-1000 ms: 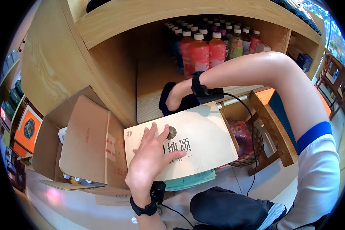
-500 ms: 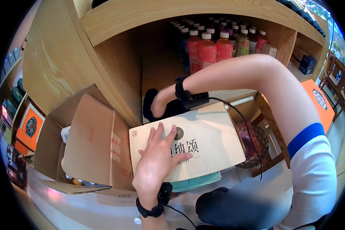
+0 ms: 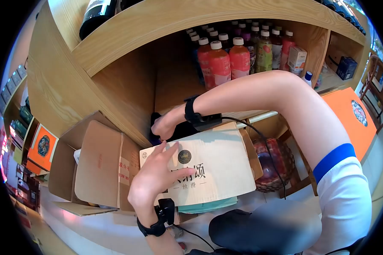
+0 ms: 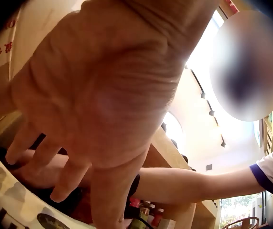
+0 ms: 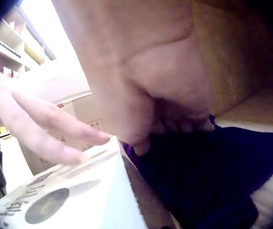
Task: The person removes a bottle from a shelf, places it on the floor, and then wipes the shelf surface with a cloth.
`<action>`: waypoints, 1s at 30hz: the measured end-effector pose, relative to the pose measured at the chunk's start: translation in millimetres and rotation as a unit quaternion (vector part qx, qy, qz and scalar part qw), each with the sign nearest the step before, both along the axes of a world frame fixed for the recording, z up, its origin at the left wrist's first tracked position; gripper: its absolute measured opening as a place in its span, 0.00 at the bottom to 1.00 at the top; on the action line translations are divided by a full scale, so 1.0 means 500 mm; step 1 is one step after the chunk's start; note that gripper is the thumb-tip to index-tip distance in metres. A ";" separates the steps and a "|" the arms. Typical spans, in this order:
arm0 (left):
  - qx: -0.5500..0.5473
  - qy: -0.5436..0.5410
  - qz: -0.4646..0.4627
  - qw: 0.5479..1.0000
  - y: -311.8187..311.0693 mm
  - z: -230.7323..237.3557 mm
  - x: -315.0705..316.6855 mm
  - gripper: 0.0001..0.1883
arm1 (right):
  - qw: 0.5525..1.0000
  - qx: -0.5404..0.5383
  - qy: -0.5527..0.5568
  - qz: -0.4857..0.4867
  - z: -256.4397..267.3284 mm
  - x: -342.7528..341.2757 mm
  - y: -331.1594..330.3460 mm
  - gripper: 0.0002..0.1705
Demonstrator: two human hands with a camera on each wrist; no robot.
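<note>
My right hand (image 3: 167, 126) grips a bunched dark navy cloth (image 5: 208, 176) at the front left corner of the cabinet's bottom shelf (image 3: 174, 95), close to the side panel. In the right wrist view its fingers curl down into the cloth. A cream carton with Chinese lettering (image 3: 221, 165) lies just in front of the shelf. Over its left part is my left hand (image 3: 153, 176), fingers spread and fingertips near its far edge. The left wrist view shows the palm raised above the carton.
An opened brown cardboard box (image 3: 100, 165) stands left of the carton. Rows of drink bottles (image 3: 219, 63) fill the shelf's back right. A wicker basket (image 3: 283, 174) and an orange box (image 3: 349, 112) are to the right. Beneath the carton lies something green (image 3: 208, 205).
My right hand has slid left with the cloth, along the shelf front to the side panel. My left hand has shifted toward the carton's left edge, uncovering more lettering.
</note>
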State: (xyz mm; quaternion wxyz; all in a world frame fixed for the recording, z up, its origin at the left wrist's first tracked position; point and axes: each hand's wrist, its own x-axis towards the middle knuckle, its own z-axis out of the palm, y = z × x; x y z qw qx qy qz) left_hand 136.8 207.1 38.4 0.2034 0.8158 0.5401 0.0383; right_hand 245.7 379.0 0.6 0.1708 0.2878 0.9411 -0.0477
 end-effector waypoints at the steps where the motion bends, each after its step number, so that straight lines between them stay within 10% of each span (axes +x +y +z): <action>1: 0.001 0.004 0.002 1.000 0.006 0.007 -0.002 0.51 | 1.000 0.001 0.004 0.002 0.001 0.002 0.004 0.24; 5: -0.018 -0.026 0.032 0.999 0.026 0.023 -0.004 0.57 | 0.990 -0.014 -0.076 0.116 -0.014 -0.015 0.044 0.26; 15: 0.002 -0.065 0.044 0.997 0.063 0.004 -0.018 0.68 | 0.980 -0.045 -0.164 -0.104 0.025 0.026 0.130 0.38; 21: 0.010 -0.067 0.039 0.997 0.059 0.008 -0.024 0.66 | 0.983 -0.007 -0.111 -0.149 -0.159 0.009 0.401 0.43; 30: 0.026 -0.067 0.027 0.997 0.068 -0.011 -0.040 0.63 | 0.970 0.050 -0.078 -0.226 -0.031 0.078 0.273 0.42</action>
